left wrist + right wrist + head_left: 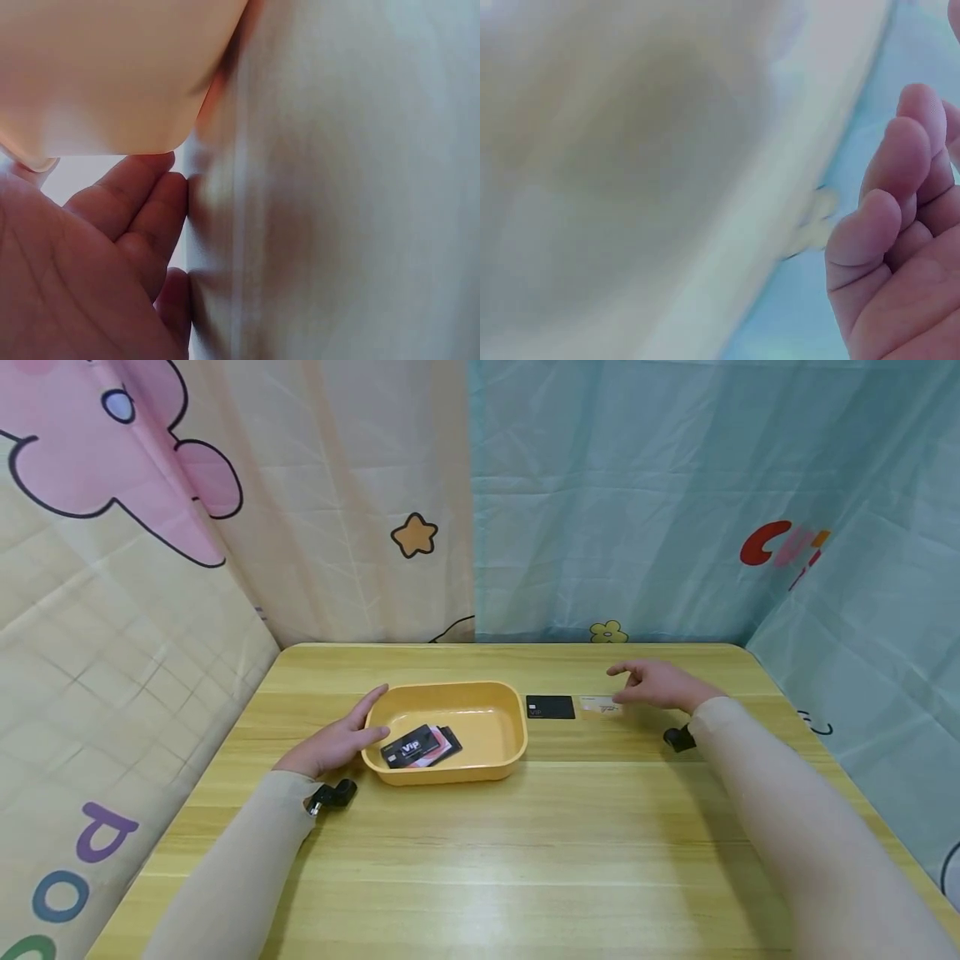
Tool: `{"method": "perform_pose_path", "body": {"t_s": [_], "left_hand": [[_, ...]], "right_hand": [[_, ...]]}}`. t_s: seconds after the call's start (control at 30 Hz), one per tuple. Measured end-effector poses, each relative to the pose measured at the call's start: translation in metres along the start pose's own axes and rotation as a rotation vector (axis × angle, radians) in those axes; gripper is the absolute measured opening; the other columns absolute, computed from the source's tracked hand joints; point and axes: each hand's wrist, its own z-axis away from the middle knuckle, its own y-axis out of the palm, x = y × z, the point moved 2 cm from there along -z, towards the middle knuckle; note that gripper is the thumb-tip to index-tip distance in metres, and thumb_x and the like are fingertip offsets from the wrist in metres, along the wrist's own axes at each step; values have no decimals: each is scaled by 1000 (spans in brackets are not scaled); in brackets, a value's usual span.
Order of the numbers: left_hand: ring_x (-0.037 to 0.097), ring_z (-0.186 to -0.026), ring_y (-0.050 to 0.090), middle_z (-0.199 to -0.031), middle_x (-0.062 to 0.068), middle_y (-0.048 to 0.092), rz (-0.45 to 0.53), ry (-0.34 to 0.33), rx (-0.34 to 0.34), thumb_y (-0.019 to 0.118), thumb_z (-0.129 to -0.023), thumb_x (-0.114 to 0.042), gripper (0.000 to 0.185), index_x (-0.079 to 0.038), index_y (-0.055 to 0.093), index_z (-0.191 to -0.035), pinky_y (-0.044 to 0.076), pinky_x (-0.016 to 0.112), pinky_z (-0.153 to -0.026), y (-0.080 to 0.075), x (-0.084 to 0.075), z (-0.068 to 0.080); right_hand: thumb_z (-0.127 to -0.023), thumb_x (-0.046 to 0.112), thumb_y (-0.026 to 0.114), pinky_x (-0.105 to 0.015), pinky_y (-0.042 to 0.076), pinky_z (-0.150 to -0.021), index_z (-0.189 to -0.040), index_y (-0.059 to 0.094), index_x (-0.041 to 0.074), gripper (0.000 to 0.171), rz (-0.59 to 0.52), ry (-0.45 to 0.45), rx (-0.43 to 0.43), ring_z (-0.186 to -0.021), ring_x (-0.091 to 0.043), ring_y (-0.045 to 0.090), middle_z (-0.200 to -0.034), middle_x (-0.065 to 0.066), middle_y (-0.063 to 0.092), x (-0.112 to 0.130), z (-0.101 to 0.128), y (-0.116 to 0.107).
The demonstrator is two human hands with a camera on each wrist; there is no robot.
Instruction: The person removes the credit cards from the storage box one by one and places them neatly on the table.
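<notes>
While steadying yellow tray near tabletop's far edge, left hand flat, ungripping, on its rim; right hand relaxed, empty, above pale card beside black card.

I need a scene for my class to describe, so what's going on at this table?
A person sits at a wooden table. The left hand rests against a yellow tray holding a few cards. The right hand hovers over a pale card lying beside a black card, both on the table right of the tray.
</notes>
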Motion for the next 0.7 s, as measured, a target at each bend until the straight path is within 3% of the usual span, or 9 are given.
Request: {"method": "perform_pose_path", "body": {"t_s": [0.2, 0.4, 0.7], "left_hand": [[50, -161, 9, -178, 18, 0, -8, -7, -6, 52, -111, -37, 81, -38, -4, -170, 9, 72, -126, 0, 1, 0], [50, -161, 10, -178, 19, 2, -16, -11, -8, 52, -110, -37, 81, -38, -3, -170, 10, 71, -127, -1, 0, -1], [49, -161, 11, -177, 19, 3, -2, -2, -7, 51, -111, -38, 80, -36, -2, -170, 9, 71, -127, 1, 4, -3]], "right_hand": [[-100, 29, 74, -40, 54, -82, -155, 52, 11, 62, -32, -122, 0, -95, -27, 65, -108, -8, 71, 68, -6, -8], [-99, 27, 75, -47, 56, -100, -156, 52, 16, 62, -30, -248, 56, -115, -25, 66, -124, -10, 71, 131, -18, 1], [-96, 24, 79, -37, 55, -94, -155, 54, 16, 64, -17, -360, 133, -104, -21, 64, -114, -5, 71, 200, -43, 31]]}}
